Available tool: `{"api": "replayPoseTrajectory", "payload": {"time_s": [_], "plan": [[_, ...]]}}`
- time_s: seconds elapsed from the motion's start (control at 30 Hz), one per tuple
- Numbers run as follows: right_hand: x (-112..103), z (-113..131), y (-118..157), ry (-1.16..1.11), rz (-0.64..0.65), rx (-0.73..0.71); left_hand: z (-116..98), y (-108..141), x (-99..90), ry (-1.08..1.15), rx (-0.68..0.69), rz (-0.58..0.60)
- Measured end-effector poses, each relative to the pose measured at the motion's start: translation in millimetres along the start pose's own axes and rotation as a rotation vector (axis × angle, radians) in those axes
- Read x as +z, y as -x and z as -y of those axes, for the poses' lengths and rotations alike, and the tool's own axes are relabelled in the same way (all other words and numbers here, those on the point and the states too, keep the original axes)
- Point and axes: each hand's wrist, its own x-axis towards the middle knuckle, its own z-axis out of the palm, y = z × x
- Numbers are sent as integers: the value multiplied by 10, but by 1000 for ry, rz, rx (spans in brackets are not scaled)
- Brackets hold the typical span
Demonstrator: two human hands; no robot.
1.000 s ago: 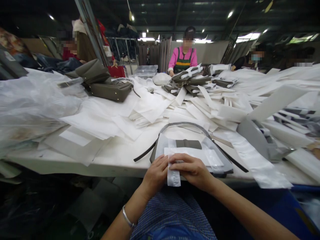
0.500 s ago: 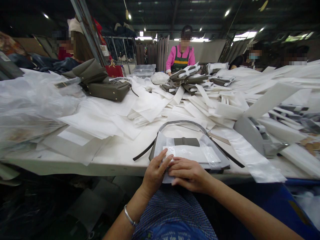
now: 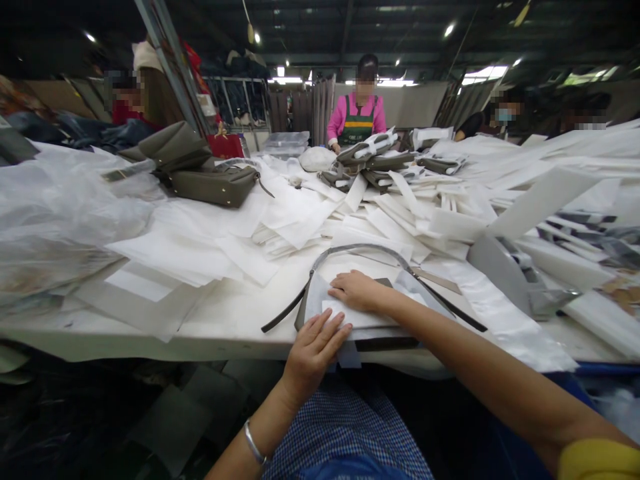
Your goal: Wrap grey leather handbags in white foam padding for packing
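Note:
A dark olive handbag (image 3: 301, 313) lies on the table's front edge, mostly covered by white wrapping sheets (image 3: 373, 322). Its strap (image 3: 357, 247) arches away from me, sleeved in grey wrap, with dark bare ends out to both sides. My left hand (image 3: 316, 343) rests on the near left part of the wrapping, fingers stretched out. Higher up on the bag lies my right hand (image 3: 357, 291), fingers extended and palm down over the white sheet, partly hiding the brown tab (image 3: 385, 283). Below the bag's near edge hangs a strip of pale wrap (image 3: 349, 356).
Loose white sheets (image 3: 175, 240) and clear plastic bags (image 3: 70, 200) cover the left. More olive bags (image 3: 215, 185) lie behind. A grey panel piece (image 3: 500, 270) stands at right. A person in pink sleeves (image 3: 357, 120) works across the table.
My right hand has moved from the near edge up onto the bag's top. My left hand has flattened its fingers on the wrapping. The view has shifted slightly.

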Motion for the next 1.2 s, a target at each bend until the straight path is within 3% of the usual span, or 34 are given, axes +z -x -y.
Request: {"api": "replayPoseTrajectory", "payload": {"time_s": [0.1,0.2,0.27,0.33,0.4,0.43,0.57,0.67,0.8,1.0,1.2], "plan": [[-20,9,-119,-20,-30,8,13,-11,-4,4,0,26],[-94,49,-43,-54,-110,15,31,-14,-6,26,-1,44],[-125,127,176,-106,-241,19,44,-10,-5,39,-2,48],[-85,240,522,-210,-485,5,55,-3,0,52,-8,52],[65,358,929,-322,-727,-52,64,5,7,63,-17,53],[185,410,1123,-347,-781,-95,68,8,10,68,-22,55],[853,529,1591,-198,-701,-287,77,10,11,93,-38,79],[1312,537,1546,15,-694,-322,77,0,2,106,-48,101],[1622,526,1268,104,-797,-357,68,-23,-18,114,-66,112],[1714,541,1086,-13,-837,-320,47,-47,-39,112,-90,133],[1596,669,1146,-131,-944,-334,56,-42,-29,101,-82,126]]}}
